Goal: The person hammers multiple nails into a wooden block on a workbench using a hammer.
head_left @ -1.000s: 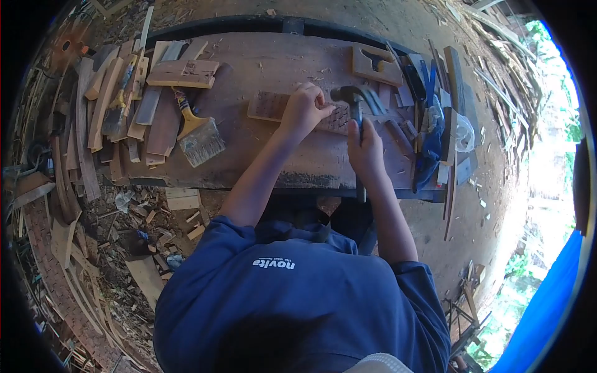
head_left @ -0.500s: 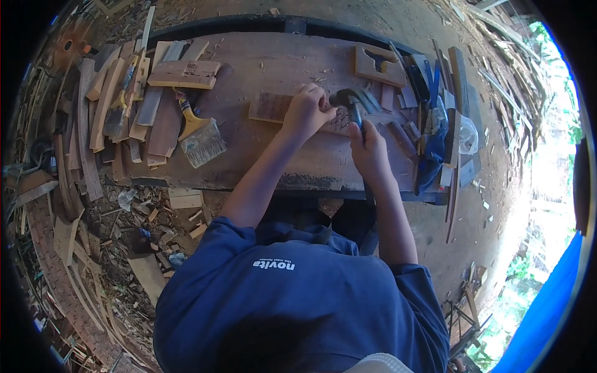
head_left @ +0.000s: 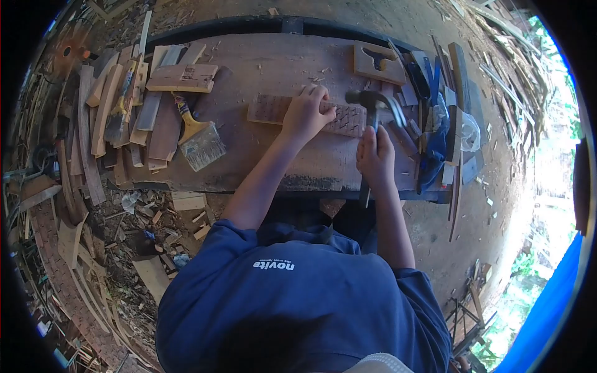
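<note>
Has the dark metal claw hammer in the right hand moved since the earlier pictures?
Yes, the hammer has shifted rightward, away from the left hand, judged against the rectangular brown wooden block, whose left end has barely moved.

A woodworking workshop, open on one side, is being revealed by what is being kept around the surface (head_left: 242, 62). Strips of cut wood (head_left: 102, 112) are being stored across its left end, and a broad paintbrush (head_left: 202, 146) is being kept just beside them. Near its middle, a hammer (head_left: 371, 112) is being held close to a wooden board (head_left: 264, 109). Below its left end, the ground is being littered with offcuts (head_left: 158, 217); well beyond its right end, daylight and greenery (head_left: 525, 264) are being let in.
</note>
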Available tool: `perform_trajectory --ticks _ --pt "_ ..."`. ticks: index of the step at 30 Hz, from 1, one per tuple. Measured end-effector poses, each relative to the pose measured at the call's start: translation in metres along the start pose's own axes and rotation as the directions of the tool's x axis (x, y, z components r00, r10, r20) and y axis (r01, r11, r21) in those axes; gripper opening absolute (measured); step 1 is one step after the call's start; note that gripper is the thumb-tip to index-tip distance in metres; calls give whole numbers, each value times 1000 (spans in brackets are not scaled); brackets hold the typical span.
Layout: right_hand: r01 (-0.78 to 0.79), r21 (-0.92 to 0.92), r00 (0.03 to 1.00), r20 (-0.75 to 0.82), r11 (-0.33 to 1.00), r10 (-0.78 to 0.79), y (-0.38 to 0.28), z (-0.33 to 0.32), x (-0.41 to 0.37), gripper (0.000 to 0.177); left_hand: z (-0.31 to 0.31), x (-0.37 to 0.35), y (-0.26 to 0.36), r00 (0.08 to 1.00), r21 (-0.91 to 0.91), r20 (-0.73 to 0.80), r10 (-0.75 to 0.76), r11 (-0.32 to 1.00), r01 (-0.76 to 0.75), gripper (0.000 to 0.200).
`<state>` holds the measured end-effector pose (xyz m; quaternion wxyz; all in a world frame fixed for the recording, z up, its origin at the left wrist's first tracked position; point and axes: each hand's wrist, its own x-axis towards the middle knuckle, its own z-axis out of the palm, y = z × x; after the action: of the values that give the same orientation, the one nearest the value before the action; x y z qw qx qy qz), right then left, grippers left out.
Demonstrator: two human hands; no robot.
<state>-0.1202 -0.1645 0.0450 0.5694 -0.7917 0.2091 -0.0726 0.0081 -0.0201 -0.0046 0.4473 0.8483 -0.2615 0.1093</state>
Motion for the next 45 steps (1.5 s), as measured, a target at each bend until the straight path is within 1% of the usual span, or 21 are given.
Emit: perform_trajectory --ticks 1,3,4,7,11,14,16,17,19,23,25,29,31,34,35,37,38,40,41,43,45 --pt "1 3 1000 -3 1000 -1 2 -3 -5 29 1 0 1 998 23 -44 38 999 -37 20" --pt "-118 355 993 19 927 119 10 -9 -14 28 -1 0 1 998 10 -16 60 998 -60 18" --pt "-132 391 990 13 911 138 19 -12 -16 28 -1 0 1 997 -5 12 78 997 -78 17" --pt "-164 367 985 2 916 175 45 -25 -17 29 0 1 -1 995 -18 73 69 998 -68 16" --pt "-155 360 983 -41 920 181 67 -33 -16 29 1 4 0 990 -11 94 103 995 -102 14" --pt "-142 393 985 -38 908 171 72 -32 -14 29 1 2 4 990 43 73 119 992 -123 15" --pt "-120 387 990 -25 914 141 74 -32 -12 29 1 3 10 994 71 84 65 995 -72 17" --pt "-119 402 989 -33 908 144 74 -32 -12 29 2 4 11 992 77 97 76 993 -84 17" --pt "-128 386 990 -3 913 140 74 -32 -12 28 6 3 11 995 90 47 84 992 -88 19" --pt "-121 401 991 -2 908 133 79 -33 -12 28 8 2 7 991 94 61 116 988 -121 19" --pt "-135 369 989 -12 920 150 83 -32 -11 28 3 4 9 982 -184 158 -102 974 130 18" --pt "-133 366 987 -35 921 156 82 -33 -11 27 9 36 8 975 -264 218 -40 959 98 18" --pt "-110 364 990 -41 925 134 85 -32 -10 27 23 64 12 952 -70 254 169 985 -157 17" --pt "-120 419 989 -24 900 143 82 -34 -11 26 62 111 13 943 38 276 185 978 -203 17" --pt "-117 422 989 -32 899 144 79 -35 -12 26 75 127 15 940 34 281 193 977 -211 17" --pt "-202 355 975 -17 913 223 75 -40 -13 30 97 153 18 937 124 321 140 974 -188 17" --pt "-183 340 976 -50 922 212 78 -38 -12 31 104 162 20 934 121 327 145 974 -193 17" --pt "-177 333 977 -57 926 207 80 -38 -12 31 117 175 25 923 306 385 25 940 -154 17" --pt "-168 323 979 -57 931 197 81 -39 -12 32 120 180 25 920 304 391 27 940 -157 17" --pt "-166 321 980 -54 933 192 80 -40 -11 32 120 186 28 861 304 491 -130 952 -29 21" --pt "-165 321 981 -50 933 190 83 -39 -11 32 120 187 30 853 315 502 -143 949 -26 20"
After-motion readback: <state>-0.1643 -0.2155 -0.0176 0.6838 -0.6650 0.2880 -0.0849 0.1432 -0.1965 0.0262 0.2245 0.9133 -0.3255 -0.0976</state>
